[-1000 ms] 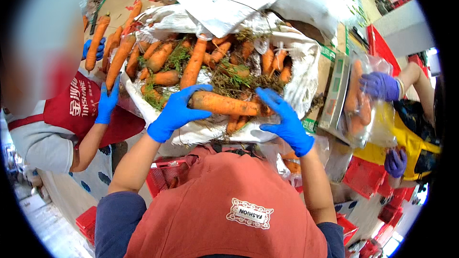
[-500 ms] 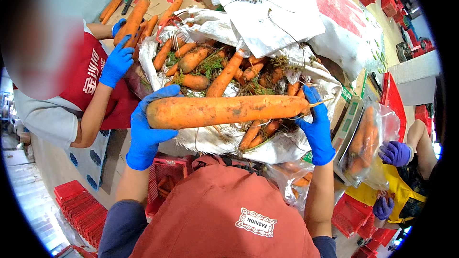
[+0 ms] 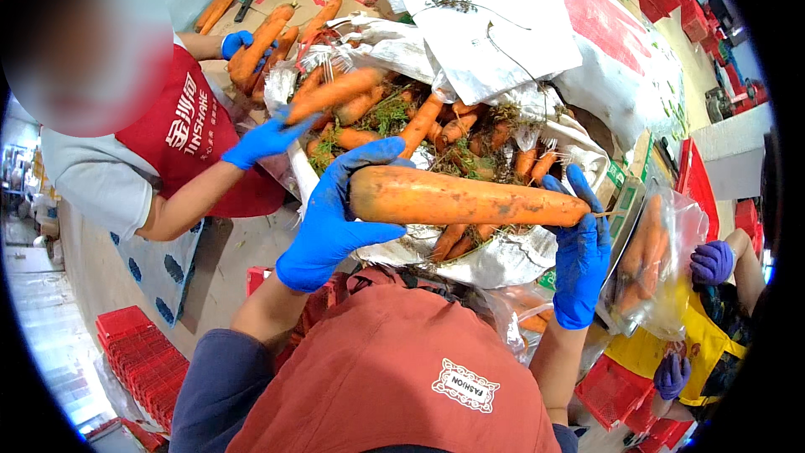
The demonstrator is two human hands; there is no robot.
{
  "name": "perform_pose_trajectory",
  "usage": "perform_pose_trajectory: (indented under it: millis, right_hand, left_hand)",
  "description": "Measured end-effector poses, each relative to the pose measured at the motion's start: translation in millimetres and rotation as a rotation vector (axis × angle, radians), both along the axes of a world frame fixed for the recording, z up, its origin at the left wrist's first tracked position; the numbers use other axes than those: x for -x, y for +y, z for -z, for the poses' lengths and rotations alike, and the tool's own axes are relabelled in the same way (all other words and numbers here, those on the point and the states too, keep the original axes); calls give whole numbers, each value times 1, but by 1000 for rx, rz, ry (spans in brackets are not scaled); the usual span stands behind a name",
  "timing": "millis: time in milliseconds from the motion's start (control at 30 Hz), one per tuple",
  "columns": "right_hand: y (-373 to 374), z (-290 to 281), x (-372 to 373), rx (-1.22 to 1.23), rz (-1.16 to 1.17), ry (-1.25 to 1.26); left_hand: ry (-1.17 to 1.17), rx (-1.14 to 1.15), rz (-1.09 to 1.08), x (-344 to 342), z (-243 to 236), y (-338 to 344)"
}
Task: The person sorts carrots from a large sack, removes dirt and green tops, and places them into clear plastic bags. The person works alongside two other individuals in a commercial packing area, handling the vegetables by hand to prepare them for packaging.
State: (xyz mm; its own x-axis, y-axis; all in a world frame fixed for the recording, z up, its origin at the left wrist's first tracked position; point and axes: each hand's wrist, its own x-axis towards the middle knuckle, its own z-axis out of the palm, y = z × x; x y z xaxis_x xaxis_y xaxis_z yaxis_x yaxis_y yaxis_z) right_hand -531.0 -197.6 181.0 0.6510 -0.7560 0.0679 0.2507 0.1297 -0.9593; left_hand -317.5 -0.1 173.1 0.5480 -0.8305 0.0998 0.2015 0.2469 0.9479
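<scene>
A large, dirt-marked carrot (image 3: 465, 199) lies level between my two blue-gloved hands. My left hand (image 3: 335, 210) wraps its thick end, thumb below and fingers behind. At the thin, rooted tip, my right hand (image 3: 580, 243) grips with its fingers around the end. Just beyond the held carrot, an open white woven sack (image 3: 520, 253) holds several loose carrots (image 3: 419, 124) mixed with green tops. The person at the left, in blue gloves, holds a carrot (image 3: 335, 94) over the sack's left side with one hand (image 3: 267, 141) and has the other hand on more carrots.
Full white sacks (image 3: 495, 25) stand behind the open one. At right, a clear bag of carrots (image 3: 644, 247) sits beside a person with purple gloves (image 3: 712, 262). Stacked red crates (image 3: 141, 361) stand at lower left, and a red crate (image 3: 616, 390) at lower right.
My hands and the carrot have shifted to the right, its tip dropping slightly. The person at left has moved a hand rightward with a carrot over the sack.
</scene>
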Motion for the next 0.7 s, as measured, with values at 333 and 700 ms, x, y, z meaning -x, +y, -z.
perform_pose_trajectory:
  millis: [333,700]
  right_hand:
    - [8,29,3,-153,-37,-55]
    - [18,40,16,-233,19,-6]
  left_hand:
    - [-78,14,-14,13,-11,4]
    - [-57,-7,104,8,-29,3]
